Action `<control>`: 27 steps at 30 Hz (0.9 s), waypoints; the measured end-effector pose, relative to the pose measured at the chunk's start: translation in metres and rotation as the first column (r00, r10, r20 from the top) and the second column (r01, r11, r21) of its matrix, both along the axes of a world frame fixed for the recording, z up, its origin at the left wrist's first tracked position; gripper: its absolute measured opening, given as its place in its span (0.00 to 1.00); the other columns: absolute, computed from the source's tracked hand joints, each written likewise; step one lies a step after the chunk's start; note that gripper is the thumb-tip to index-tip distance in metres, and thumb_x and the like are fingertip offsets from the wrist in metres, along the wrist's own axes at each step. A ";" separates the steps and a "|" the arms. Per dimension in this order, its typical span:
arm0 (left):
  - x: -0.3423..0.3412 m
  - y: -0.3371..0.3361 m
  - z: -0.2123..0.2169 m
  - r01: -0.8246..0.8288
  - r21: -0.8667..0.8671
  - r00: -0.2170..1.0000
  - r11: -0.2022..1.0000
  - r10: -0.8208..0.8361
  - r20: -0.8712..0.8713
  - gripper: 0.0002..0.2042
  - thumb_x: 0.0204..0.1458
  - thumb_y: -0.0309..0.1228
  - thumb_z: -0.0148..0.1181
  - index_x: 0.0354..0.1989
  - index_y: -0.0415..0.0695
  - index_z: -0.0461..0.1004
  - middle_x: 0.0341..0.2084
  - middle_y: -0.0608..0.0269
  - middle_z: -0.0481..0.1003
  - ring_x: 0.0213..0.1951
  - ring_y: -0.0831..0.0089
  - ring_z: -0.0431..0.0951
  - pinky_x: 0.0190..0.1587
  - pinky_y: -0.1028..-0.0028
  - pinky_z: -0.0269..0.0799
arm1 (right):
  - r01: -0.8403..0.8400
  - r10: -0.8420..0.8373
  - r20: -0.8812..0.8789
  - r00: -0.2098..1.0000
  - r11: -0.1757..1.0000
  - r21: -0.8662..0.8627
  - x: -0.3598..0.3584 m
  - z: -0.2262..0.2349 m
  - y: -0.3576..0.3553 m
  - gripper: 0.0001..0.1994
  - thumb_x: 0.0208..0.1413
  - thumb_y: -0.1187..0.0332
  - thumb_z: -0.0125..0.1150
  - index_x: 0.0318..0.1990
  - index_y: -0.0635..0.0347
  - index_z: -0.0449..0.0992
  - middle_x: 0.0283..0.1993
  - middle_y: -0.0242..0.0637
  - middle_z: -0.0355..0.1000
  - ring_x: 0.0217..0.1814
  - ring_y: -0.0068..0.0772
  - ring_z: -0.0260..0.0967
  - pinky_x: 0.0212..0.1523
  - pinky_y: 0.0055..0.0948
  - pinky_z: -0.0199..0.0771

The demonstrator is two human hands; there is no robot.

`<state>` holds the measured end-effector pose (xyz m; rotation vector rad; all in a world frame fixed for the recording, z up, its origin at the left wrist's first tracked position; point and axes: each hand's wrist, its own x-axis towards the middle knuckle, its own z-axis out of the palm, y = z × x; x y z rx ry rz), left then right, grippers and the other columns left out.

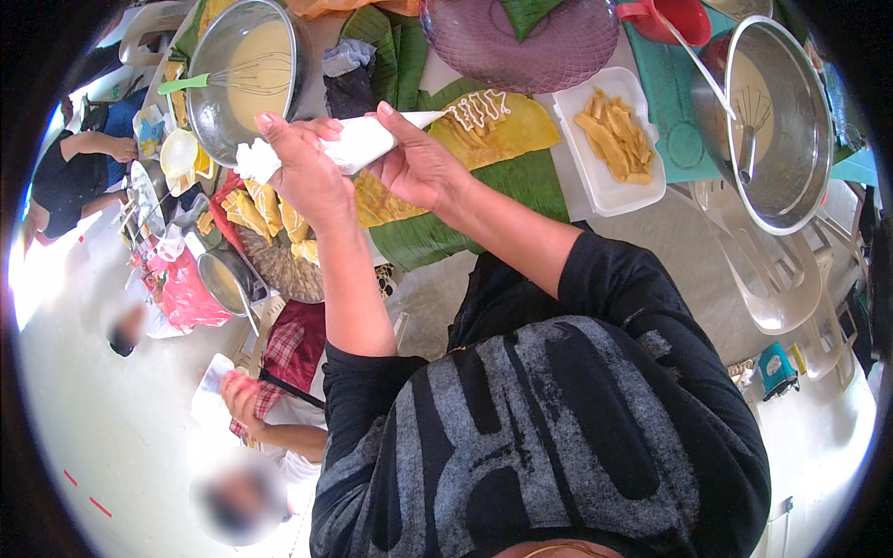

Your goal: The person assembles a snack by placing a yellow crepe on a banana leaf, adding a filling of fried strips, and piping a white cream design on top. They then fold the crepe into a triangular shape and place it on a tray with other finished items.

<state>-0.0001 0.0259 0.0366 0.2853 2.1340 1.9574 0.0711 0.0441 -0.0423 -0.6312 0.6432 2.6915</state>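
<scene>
Both my hands hold a white piping bag [358, 141]. My left hand [302, 167] squeezes its twisted back end, and my right hand [419, 163] steadies the front part. The bag's tip points at a yellow crepe [507, 130] lying on a green banana leaf [521, 181], where white zigzag lines of cream [479, 109] lie on top. A second yellow crepe [377, 200] lies under my right hand on the same leaf.
A white tray of yellow fruit strips [614, 139] sits right of the crepe. A metal bowl of batter with a whisk [251, 70] stands at the back left, another metal bowl [772, 121] at the right. Folded crepes [270, 214] pile at left. Other people sit at the left.
</scene>
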 end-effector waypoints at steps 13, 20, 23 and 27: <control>0.004 -0.013 0.002 0.032 -0.013 0.999 0.999 -0.032 0.026 0.24 0.59 0.48 0.44 0.15 0.46 0.55 0.11 0.63 0.61 0.20 0.67 0.68 0.36 0.66 0.67 | -0.031 0.030 0.050 0.998 0.999 0.011 0.008 0.009 -0.008 0.11 0.54 0.62 0.60 0.39 0.56 0.70 0.39 0.30 0.71 0.42 0.24 0.69 0.46 0.25 0.71; 0.013 -0.015 0.001 0.029 -0.014 0.998 0.999 -0.029 -0.049 0.26 0.57 0.49 0.47 0.13 0.46 0.55 0.09 0.64 0.61 0.17 0.71 0.67 0.29 0.70 0.68 | -0.029 0.029 0.067 0.997 1.000 -0.002 0.018 0.012 -0.012 0.10 0.54 0.63 0.60 0.39 0.56 0.69 0.38 0.31 0.71 0.43 0.25 0.70 0.46 0.26 0.72; 0.014 -0.018 0.000 0.022 -0.007 0.999 1.000 -0.022 -0.025 0.25 0.57 0.49 0.48 0.13 0.46 0.56 0.09 0.63 0.61 0.16 0.72 0.67 0.28 0.71 0.67 | -0.021 0.022 0.053 0.998 1.000 -0.012 0.021 0.013 -0.015 0.10 0.54 0.64 0.60 0.39 0.57 0.69 0.38 0.32 0.71 0.43 0.25 0.70 0.47 0.25 0.72; 0.018 -0.019 0.001 0.026 -0.001 1.000 1.000 -0.026 -0.008 0.24 0.57 0.48 0.49 0.14 0.46 0.56 0.09 0.64 0.62 0.16 0.73 0.66 0.27 0.72 0.67 | 0.002 -0.002 0.005 1.000 1.000 -0.016 0.024 0.011 -0.018 0.10 0.54 0.64 0.60 0.39 0.57 0.69 0.38 0.32 0.71 0.43 0.24 0.69 0.47 0.24 0.72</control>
